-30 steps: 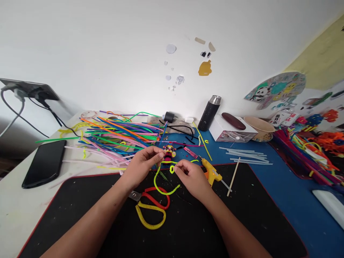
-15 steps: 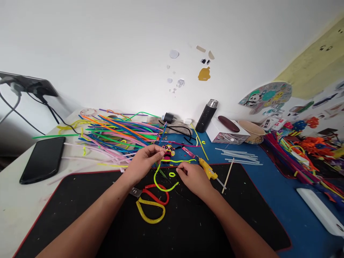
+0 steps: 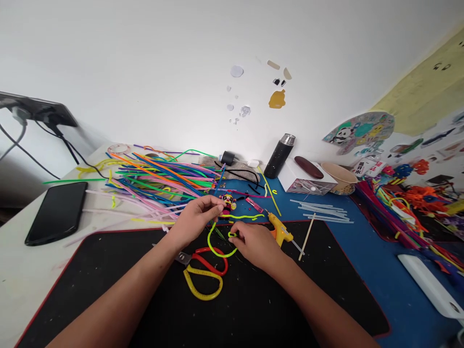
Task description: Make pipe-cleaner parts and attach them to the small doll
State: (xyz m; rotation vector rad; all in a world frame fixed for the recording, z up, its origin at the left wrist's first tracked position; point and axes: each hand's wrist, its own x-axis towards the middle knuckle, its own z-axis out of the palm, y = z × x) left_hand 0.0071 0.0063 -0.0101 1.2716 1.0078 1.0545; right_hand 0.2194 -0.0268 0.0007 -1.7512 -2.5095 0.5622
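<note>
A black phone [image 3: 54, 217] is laid at the left of the frame on the white surface [image 3: 21, 280]. A pile of coloured pipe cleaners [image 3: 159, 181] is spread to its right. The left hand [image 3: 194, 221] is positioned at the centre of the frame, just below the pile. Its fingers [image 3: 213, 209] are pinched closed on the upper end of a neon yellow-green pipe cleaner [image 3: 209, 242], which is curved down onto the black mat [image 3: 253, 314]. A small figure [image 3: 227, 202] is located just beside these fingers. Scissors [image 3: 205, 278] with red and yellow handles are laid on the mat below the curve. The right hand [image 3: 257, 245] is placed right of centre, with its fingers closed on a small yellow-green loop [image 3: 232, 235] near the pipe cleaner's lower end. Whether the loop is joined to the pipe cleaner cannot be told. A yellow glue gun [image 3: 280, 231] is found just beside the right hand, with a wooden stick [image 3: 307, 236] further right.
</note>
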